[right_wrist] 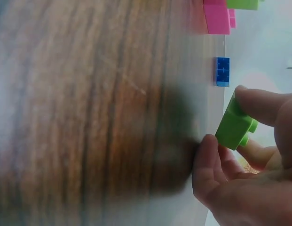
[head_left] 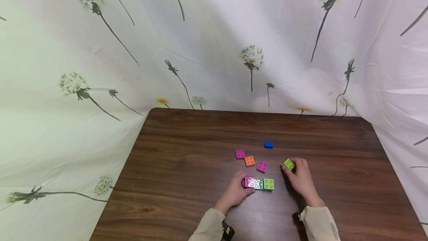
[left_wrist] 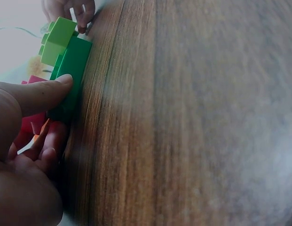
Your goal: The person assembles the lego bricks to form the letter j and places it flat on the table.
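Observation:
In the head view my left hand (head_left: pixel 235 191) grips the left end of a small stack: a long dark green brick (left_wrist: pixel 76 61) with a pink brick (head_left: pixel 249 182) and a lime green brick (head_left: pixel 269 184) on top, at opposite ends. The thumb (left_wrist: pixel 44 94) lies against the dark green brick's side; the other fingers are partly hidden behind it. To the right, my right hand (head_left: pixel 302 179) pinches a separate lime green brick (right_wrist: pixel 236 123) between thumb and fingers. This brick is tilted, its studs facing the palm side in the right wrist view.
Loose bricks lie beyond the stack on the brown wooden table (head_left: pixel 174 181): a magenta one (head_left: pixel 240 154), an orange one (head_left: pixel 249 161), another magenta one (head_left: pixel 262 166) and a blue one (head_left: pixel 268 144) farther back. A white flower-printed cloth (head_left: pixel 214 40) hangs behind the table.

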Action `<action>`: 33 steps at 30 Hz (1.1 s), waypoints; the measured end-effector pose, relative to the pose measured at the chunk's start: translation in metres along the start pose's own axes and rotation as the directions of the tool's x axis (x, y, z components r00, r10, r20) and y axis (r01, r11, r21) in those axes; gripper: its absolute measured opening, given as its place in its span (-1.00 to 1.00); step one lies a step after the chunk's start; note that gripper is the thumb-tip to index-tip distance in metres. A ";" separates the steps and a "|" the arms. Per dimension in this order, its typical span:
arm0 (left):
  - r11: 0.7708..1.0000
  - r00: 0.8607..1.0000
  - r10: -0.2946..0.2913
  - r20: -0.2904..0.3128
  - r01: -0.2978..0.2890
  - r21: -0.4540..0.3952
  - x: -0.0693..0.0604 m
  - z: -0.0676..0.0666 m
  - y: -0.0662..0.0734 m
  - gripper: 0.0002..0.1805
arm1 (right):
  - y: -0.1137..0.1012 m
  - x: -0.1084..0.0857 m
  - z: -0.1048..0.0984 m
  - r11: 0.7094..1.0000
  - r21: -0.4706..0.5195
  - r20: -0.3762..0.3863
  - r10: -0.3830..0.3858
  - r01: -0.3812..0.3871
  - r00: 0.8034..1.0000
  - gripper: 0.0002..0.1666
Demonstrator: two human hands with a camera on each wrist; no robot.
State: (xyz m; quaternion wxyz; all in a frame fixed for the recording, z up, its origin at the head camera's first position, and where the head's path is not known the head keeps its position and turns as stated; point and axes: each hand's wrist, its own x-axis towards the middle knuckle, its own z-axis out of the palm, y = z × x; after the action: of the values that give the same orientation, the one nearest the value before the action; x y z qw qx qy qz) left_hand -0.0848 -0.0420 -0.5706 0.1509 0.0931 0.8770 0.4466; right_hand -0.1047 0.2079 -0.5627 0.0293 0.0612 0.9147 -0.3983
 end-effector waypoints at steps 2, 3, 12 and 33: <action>1.000 1.000 -0.005 0.003 0.005 -0.001 0.000 0.000 0.001 -0.60 | 0.000 -0.003 -0.001 1.000 0.008 0.003 -0.016 0.016 1.000 -0.52; 1.000 1.000 -0.008 0.005 0.008 -0.003 0.000 -0.001 0.001 -0.60 | -0.001 -0.004 -0.002 1.000 0.012 0.003 -0.025 0.025 1.000 -0.52; 1.000 1.000 -0.003 0.007 0.003 0.000 0.001 -0.003 0.004 -0.61 | -0.007 -0.020 0.005 0.991 0.073 0.016 -0.115 0.114 0.993 -0.51; 1.000 1.000 0.014 0.002 -0.014 0.018 -0.001 -0.001 0.002 -0.59 | -0.024 -0.046 0.018 0.965 0.066 0.107 -0.259 0.253 0.960 -0.50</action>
State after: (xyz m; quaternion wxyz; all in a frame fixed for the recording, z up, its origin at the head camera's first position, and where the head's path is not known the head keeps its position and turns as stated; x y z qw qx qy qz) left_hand -0.0841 -0.0423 -0.5683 0.1478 0.1009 0.8802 0.4396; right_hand -0.0625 0.1741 -0.5530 0.0285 -0.0801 0.9012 -0.4250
